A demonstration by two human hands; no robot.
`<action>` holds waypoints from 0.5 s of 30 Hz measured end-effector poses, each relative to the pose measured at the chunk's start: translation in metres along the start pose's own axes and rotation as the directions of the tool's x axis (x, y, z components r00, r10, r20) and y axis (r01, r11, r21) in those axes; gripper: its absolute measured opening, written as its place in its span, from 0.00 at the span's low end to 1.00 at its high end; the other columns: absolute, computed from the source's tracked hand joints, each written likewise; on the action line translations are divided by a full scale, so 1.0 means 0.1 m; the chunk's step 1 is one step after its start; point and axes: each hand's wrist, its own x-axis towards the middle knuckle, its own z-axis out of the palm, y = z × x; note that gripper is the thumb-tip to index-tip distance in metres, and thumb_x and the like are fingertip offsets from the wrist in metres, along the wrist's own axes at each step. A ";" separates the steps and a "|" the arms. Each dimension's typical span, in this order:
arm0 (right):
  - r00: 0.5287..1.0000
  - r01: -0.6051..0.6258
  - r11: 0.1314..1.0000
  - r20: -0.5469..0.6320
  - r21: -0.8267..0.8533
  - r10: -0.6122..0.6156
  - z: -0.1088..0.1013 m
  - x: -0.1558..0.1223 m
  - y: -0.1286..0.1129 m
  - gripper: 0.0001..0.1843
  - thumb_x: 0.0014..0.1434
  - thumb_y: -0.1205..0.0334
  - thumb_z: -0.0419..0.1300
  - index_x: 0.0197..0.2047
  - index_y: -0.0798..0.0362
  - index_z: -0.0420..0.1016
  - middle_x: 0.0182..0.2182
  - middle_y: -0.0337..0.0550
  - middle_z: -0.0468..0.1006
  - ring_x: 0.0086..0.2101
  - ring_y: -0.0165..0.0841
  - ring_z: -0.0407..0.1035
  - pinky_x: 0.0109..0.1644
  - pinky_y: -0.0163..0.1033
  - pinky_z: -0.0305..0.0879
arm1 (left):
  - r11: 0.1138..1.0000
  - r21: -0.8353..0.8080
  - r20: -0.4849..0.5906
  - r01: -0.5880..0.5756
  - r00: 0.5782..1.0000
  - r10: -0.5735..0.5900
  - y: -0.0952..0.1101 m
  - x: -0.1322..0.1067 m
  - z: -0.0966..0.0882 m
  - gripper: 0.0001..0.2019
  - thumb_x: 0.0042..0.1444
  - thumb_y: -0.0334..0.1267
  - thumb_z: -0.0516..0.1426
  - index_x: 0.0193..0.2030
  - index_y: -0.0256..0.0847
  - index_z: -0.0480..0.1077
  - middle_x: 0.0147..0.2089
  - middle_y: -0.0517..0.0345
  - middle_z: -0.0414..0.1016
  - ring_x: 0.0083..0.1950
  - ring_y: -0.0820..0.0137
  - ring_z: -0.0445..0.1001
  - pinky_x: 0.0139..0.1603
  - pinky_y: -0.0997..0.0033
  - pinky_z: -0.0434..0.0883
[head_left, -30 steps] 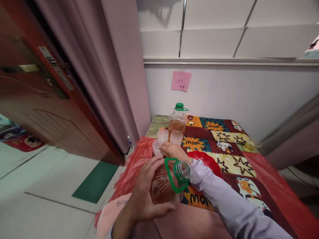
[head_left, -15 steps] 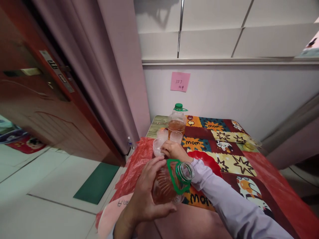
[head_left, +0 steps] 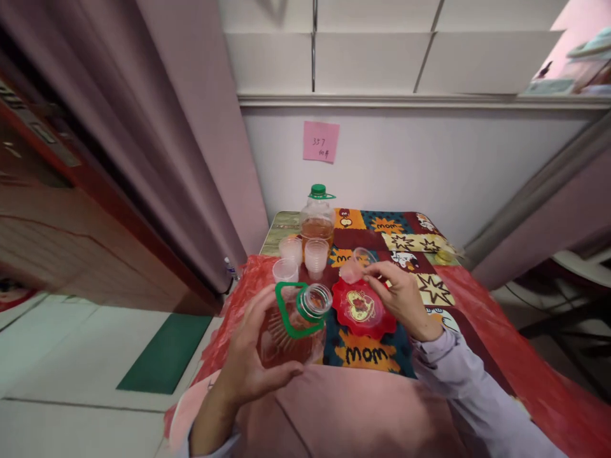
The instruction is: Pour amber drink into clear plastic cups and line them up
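Observation:
My left hand (head_left: pixel 248 359) is wrapped round an uncapped clear jug (head_left: pixel 291 327) with a green handle ring and amber liquid, at the near left of the table. My right hand (head_left: pixel 401 296) pinches a small clear plastic cup (head_left: pixel 358 264), tilted on its side, just above the far edge of a red scalloped plate (head_left: pixel 363 308). Beyond the jug stand three more small clear cups (head_left: pixel 315 254). Behind them is a capped bottle (head_left: pixel 317 219) with a green lid, partly filled with amber liquid.
A colourful patterned cloth (head_left: pixel 382 353) and red plastic sheet (head_left: pixel 477 318) cover the table. A white wall with a pink sticky note (head_left: pixel 321 141) rises behind. A curtain (head_left: pixel 157 127) and wooden door hang on the left; a small water bottle (head_left: pixel 230 267) stands on the floor.
My right hand has lifted one cup away from the group and carried it right, over the red plate. The left hand still holds the jug. The view has shifted right.

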 end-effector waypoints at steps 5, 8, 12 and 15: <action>0.964 -0.085 0.981 0.233 -0.173 0.125 0.07 -0.49 0.41 0.10 0.75 0.64 0.62 0.41 0.47 0.84 0.42 0.46 0.89 0.40 0.42 0.84 0.43 0.43 0.77 | 0.995 -0.043 0.013 0.092 0.996 -0.091 -0.06 0.04 -0.01 0.51 0.55 0.71 0.74 0.80 0.52 0.68 0.77 0.40 0.77 0.77 0.37 0.77 0.79 0.28 0.72; 0.954 -0.073 0.964 0.266 -0.256 0.142 0.16 -0.60 0.49 0.12 0.77 0.62 0.61 0.40 0.48 0.84 0.41 0.47 0.88 0.38 0.41 0.83 0.39 0.41 0.74 | 0.989 -0.051 0.028 0.138 0.990 -0.137 -0.05 0.07 -0.02 0.51 0.53 0.72 0.74 0.77 0.49 0.70 0.76 0.39 0.78 0.77 0.37 0.78 0.79 0.30 0.73; 0.950 -0.045 0.948 0.279 -0.315 0.138 0.20 -0.63 0.48 0.12 0.78 0.64 0.60 0.43 0.48 0.85 0.45 0.48 0.89 0.38 0.38 0.83 0.37 0.38 0.71 | 0.989 -0.056 0.022 0.135 0.991 -0.134 0.01 0.12 0.01 0.51 0.52 0.73 0.74 0.76 0.49 0.71 0.73 0.40 0.80 0.75 0.37 0.79 0.78 0.31 0.74; 0.952 -0.035 0.949 0.277 -0.314 0.127 0.19 -0.64 0.47 0.09 0.77 0.64 0.63 0.50 0.47 0.87 0.50 0.48 0.90 0.41 0.38 0.85 0.38 0.37 0.74 | 0.993 -0.053 0.017 0.101 0.995 -0.101 0.04 0.15 0.04 0.49 0.52 0.72 0.75 0.75 0.50 0.72 0.74 0.42 0.80 0.75 0.38 0.79 0.78 0.33 0.75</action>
